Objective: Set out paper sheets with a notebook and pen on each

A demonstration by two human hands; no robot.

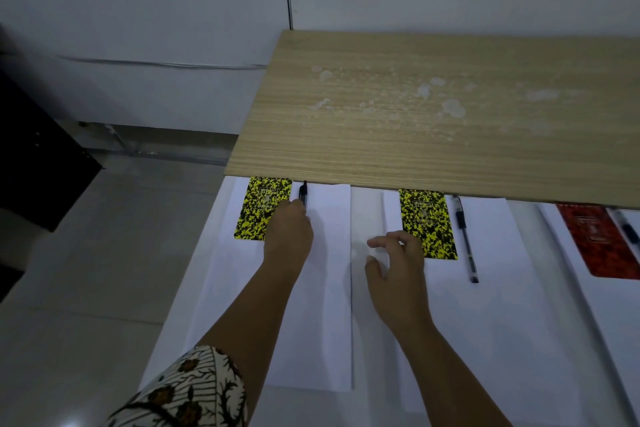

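Three white paper sheets lie side by side on a white table. On the left sheet (322,288) rests a yellow-and-black notebook (258,208). My left hand (289,236) is closed around a black pen (303,192) just right of that notebook, the pen's top pointing away from me. The middle sheet (491,305) carries a second yellow-and-black notebook (429,224) and a pen (465,239) to its right. My right hand (394,263) hovers with fingers apart at that notebook's lower left corner. A red notebook (599,239) and another pen (628,229) lie on the right sheet (616,305).
A wooden board (433,114) overhangs the far ends of the sheets and hides the notebooks' top edges. The table's left edge runs diagonally past the left sheet, with a pale tiled floor (86,270) beyond. A dark object (31,156) stands at the far left.
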